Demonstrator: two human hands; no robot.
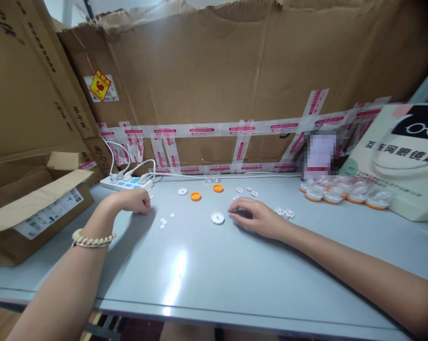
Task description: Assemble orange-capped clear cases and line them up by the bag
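My left hand (135, 201) rests on the grey table (214, 274) near the power strip (127, 182), fingers curled closed; whatever it holds is hidden. A beaded bracelet (92, 239) circles that wrist. My right hand (256, 215) lies palm down in the middle of the table, fingers bent and loosely apart, fingertips just right of a round white cap (217, 218). Two orange caps (196, 196) and another white cap (182, 191) lie beyond it. Small white pieces (164, 221) lie between my hands, and more white pieces (285, 212) sit by my right hand.
A row of clear containers with orange lids (342, 193) stands at the right, before a printed bag (398, 161). Two small clear vials (211, 177) stand at the back. Taped cardboard walls (235, 85) enclose the table. An open carton (32, 208) sits left.
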